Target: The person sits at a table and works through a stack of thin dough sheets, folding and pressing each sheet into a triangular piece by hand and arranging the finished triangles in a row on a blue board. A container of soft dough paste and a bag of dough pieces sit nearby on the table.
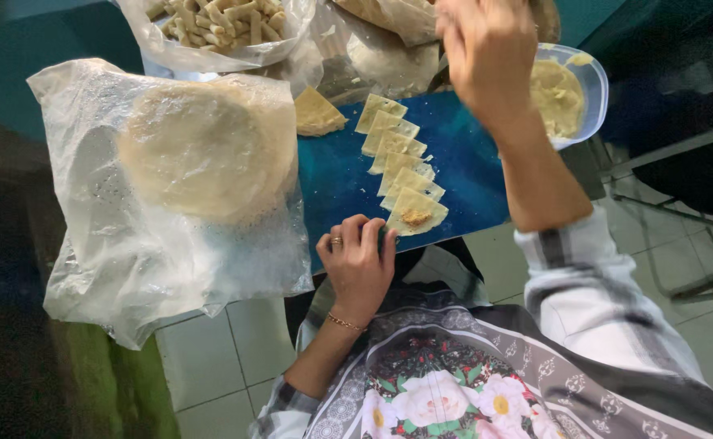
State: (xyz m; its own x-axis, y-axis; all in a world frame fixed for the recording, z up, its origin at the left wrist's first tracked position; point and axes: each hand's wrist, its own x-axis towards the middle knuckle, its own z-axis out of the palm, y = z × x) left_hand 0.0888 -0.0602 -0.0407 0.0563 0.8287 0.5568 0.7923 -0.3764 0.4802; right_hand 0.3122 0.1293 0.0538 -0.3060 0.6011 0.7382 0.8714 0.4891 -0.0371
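Note:
A blue board [348,175] carries a row of several pale triangular wrapper pieces [394,146]. The nearest wrapper [416,213] has a small dab of yellowish filling on it. My left hand [359,262] rests with curled fingers on the board's near edge, its fingertips touching that wrapper's corner. My right hand [486,50] is raised at the far side, next to a clear tub of yellowish filling [562,96]; its fingers are bunched and what they hold is hidden.
A clear plastic bag with a stack of round flat wrappers [202,150] lies on the board's left end. Another bag of finished rolled pieces [218,24] sits behind. One lone wrapper triangle [317,112] lies apart. Tiled floor shows below, chair legs at right.

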